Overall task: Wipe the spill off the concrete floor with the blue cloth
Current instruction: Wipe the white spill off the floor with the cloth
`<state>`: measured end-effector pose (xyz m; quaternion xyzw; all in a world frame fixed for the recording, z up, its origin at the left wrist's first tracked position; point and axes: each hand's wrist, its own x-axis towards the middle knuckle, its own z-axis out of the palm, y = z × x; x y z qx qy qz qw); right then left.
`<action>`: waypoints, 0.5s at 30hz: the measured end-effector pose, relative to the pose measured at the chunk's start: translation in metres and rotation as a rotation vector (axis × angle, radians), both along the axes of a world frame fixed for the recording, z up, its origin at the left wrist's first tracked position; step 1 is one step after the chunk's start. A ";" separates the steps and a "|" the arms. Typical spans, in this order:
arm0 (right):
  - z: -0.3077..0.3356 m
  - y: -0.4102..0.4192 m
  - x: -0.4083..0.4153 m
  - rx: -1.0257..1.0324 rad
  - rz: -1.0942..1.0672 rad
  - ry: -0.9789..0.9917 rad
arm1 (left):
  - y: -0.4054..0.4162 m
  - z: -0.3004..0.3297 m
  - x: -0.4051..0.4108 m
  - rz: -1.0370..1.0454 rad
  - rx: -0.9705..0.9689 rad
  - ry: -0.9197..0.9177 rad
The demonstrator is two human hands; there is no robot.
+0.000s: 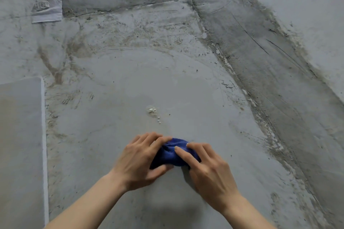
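From the head camera, both hands are down low on the rough grey concrete floor, bunching a small dark blue cloth into a wad between them. The left hand curls its fingers over the cloth's near-left side, thumb tucked under; the right hand lays its fingers across the top and right, closed lightly on the fabric. Just ahead sits the spill, a small pale foamy puddle with a trail of droplets, untouched and near the cloth but not under it. Here's the worry: a tightly balled cloth offers little face, so a quick pass may smear the wet across the gritty surface or push droplets aside. The coarse concrete could also snag the fabric.
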<state>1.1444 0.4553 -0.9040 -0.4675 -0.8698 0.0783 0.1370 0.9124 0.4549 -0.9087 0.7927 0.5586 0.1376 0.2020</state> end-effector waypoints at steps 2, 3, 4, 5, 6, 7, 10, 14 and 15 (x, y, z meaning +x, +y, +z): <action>-0.008 0.000 0.000 0.000 0.016 -0.020 | 0.000 -0.003 -0.014 0.006 0.029 0.021; -0.011 0.000 0.000 -0.005 0.021 -0.037 | 0.002 -0.005 -0.020 0.036 0.040 0.050; -0.013 -0.001 -0.002 -0.006 0.029 -0.053 | 0.004 -0.008 -0.024 0.086 0.046 0.080; -0.015 -0.001 -0.005 -0.007 0.043 -0.066 | 0.006 -0.011 -0.027 0.148 0.050 0.111; -0.014 -0.002 -0.007 -0.012 0.064 -0.074 | 0.008 -0.015 -0.029 0.208 0.051 0.142; -0.013 -0.002 -0.011 -0.024 0.087 -0.076 | 0.011 -0.019 -0.030 0.262 0.051 0.172; -0.007 -0.005 -0.022 -0.091 0.125 -0.082 | 0.013 -0.036 -0.035 0.387 0.017 0.222; -0.011 -0.008 -0.034 -0.138 0.152 -0.130 | 0.010 -0.057 -0.039 0.448 -0.031 0.251; -0.013 -0.008 -0.037 -0.135 0.174 -0.150 | 0.010 -0.059 -0.039 0.448 -0.028 0.261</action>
